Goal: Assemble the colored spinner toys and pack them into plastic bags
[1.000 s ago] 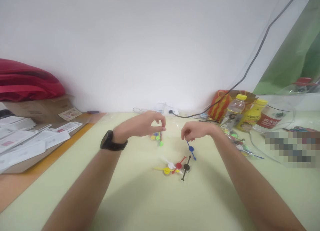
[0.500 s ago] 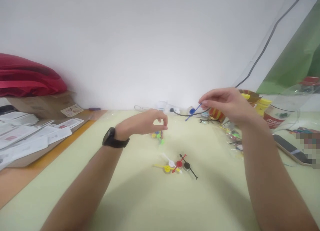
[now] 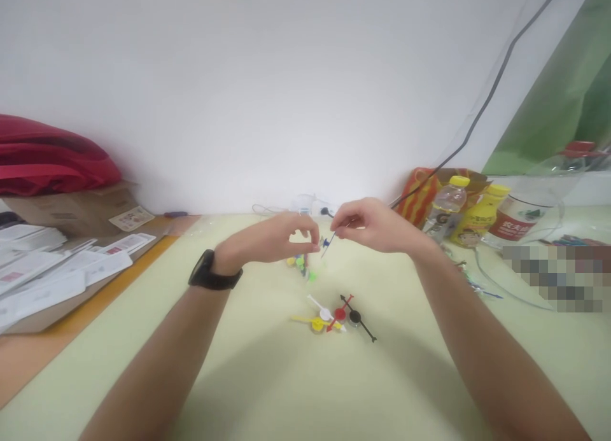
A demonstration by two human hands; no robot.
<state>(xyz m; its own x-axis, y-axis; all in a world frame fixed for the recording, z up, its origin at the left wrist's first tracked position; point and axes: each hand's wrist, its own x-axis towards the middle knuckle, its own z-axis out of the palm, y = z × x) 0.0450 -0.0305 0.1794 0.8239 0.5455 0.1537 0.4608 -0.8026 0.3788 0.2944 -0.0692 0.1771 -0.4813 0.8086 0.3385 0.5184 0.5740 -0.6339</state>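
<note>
My right hand (image 3: 370, 224) pinches a thin blue stick with a round disc (image 3: 327, 244) and holds it up against my left hand (image 3: 281, 237). My left hand, with a black watch (image 3: 210, 272) on its wrist, is pinched shut over a small bunch of coloured disc sticks (image 3: 300, 263) in yellow, green and blue. Below the hands, on the pale yellow table (image 3: 267, 377), lies a loose cluster of yellow, white, red and black disc sticks (image 3: 337, 317).
Bottles with yellow caps (image 3: 465, 215) and a striped bag (image 3: 420, 196) stand at the back right, beside a clear container (image 3: 520, 237). White paper packs (image 3: 57, 263) and a red bag (image 3: 52, 154) on a cardboard box fill the left. A dark cable (image 3: 482, 113) runs up the wall.
My right hand lifted the blue stick off the table, raised it to the right, then brought it left to meet my left hand. The black stick on the table has turned.
</note>
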